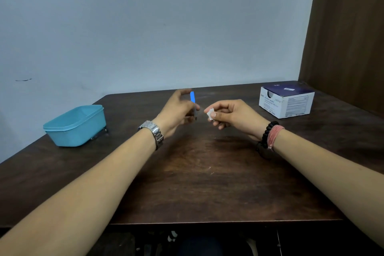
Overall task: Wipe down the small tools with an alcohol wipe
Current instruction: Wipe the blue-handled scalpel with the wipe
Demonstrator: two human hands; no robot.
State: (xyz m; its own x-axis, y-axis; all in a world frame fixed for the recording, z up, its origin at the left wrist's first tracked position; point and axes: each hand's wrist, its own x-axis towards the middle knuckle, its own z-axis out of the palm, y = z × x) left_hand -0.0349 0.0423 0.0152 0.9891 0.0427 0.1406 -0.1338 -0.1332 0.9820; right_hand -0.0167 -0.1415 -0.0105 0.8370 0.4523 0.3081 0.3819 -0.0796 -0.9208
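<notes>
Above the middle of the dark wooden table (207, 183), my left hand (178, 110) grips a small tool with a blue handle (192, 97), held roughly upright; its darker lower end shows blurred below my fingers. Just to its right, my right hand (232, 115) pinches a small folded white alcohol wipe (211, 114) between thumb and fingers. A narrow gap separates the wipe from the tool.
A light blue plastic tub (76, 125) stands at the table's left, with some metal items (99, 134) at its right base. A white and navy box of alcohol swabs (286, 101) sits at the back right. A brown panel (349, 37) rises on the right.
</notes>
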